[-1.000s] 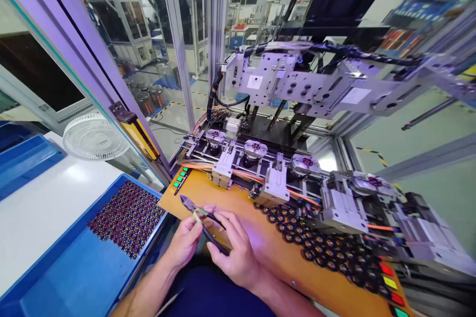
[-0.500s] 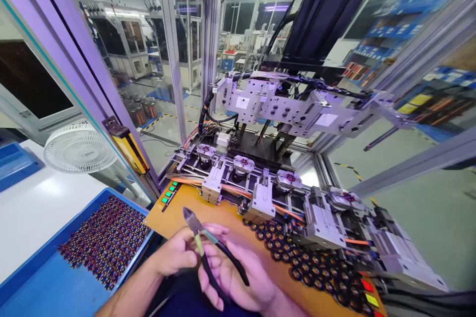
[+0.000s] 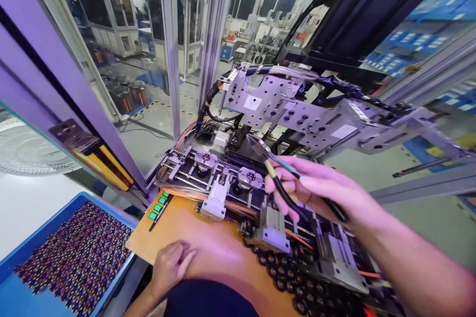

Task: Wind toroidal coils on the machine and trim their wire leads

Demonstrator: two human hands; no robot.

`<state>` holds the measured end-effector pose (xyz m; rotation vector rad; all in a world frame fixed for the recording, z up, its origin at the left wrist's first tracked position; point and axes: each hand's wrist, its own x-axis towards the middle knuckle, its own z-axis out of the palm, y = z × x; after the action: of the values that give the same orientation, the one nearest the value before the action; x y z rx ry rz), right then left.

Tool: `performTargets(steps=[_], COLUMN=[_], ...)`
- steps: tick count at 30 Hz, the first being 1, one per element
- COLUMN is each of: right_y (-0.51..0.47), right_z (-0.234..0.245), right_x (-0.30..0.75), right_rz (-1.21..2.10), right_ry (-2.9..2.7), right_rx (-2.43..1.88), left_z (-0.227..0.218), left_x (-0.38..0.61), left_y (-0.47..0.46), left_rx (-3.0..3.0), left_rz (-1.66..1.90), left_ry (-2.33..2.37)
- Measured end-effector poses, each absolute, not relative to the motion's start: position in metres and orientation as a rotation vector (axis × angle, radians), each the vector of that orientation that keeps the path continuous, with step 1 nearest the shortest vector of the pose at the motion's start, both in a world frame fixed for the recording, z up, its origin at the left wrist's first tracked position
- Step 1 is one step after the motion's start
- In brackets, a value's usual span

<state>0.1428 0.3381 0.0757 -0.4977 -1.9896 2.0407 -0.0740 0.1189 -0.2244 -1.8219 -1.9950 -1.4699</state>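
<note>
- Right now the right hand (image 3: 316, 188) is closed round the dark handles of a pair of side cutters (image 3: 277, 171), held up over the winding fixture (image 3: 238, 183), with the cutter's nose pointing up and left toward the grey drilled carriage (image 3: 297, 109). Whether the blades themselves are parted or closed is too small to tell.
- Risk, as I judge it: the tip hangs near the bundled cables (image 3: 208, 104) and the orange leads (image 3: 238, 205) that run along the fixture. A careless reach could nick insulation instead of the intended wire.
- The grip looks loose toward the handle ends, with fingers curled rather than clamped. A slip could drop the tool onto the round wound parts (image 3: 247, 177) seated in their nests and mar the copper.
- The left hand (image 3: 171, 265) rests loosely curled on the orange bench top (image 3: 178, 228), holding nothing, well apart from the tool. It gives no support to the raised arm, so the cutter may wobble.
- The forearm crosses above the row of black ring parts (image 3: 297, 282) lined along the bench edge. A lowered sleeve or wrist could sweep them out of order.
- Further out, the blue tray (image 3: 22, 302) of small dark pieces sits at the left, near the bench corner. A knock from the left elbow could scatter them.
</note>
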Motion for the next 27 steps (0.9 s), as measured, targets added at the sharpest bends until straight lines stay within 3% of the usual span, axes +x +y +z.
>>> performTargets(steps=[5, 13, 27], right_y=[0.37, 0.388, 0.401], right_z=[0.1, 0.084, 0.08], right_x=[0.087, 0.0, -0.028], right_rz=[2.013, 1.95, 1.925], right_ry=[-2.293, -2.477, -2.759], right_rx=[-0.658, -1.189, -1.321], left_z=[-0.231, -0.222, -0.218], left_x=[-0.076, -0.076, -0.078], left_y=[0.123, 0.122, 0.127], left_rx=[-1.82, -1.832, -1.872], left_rz=[-1.409, -1.323, -1.33], left_ry=[-1.905, -1.966, -1.958])
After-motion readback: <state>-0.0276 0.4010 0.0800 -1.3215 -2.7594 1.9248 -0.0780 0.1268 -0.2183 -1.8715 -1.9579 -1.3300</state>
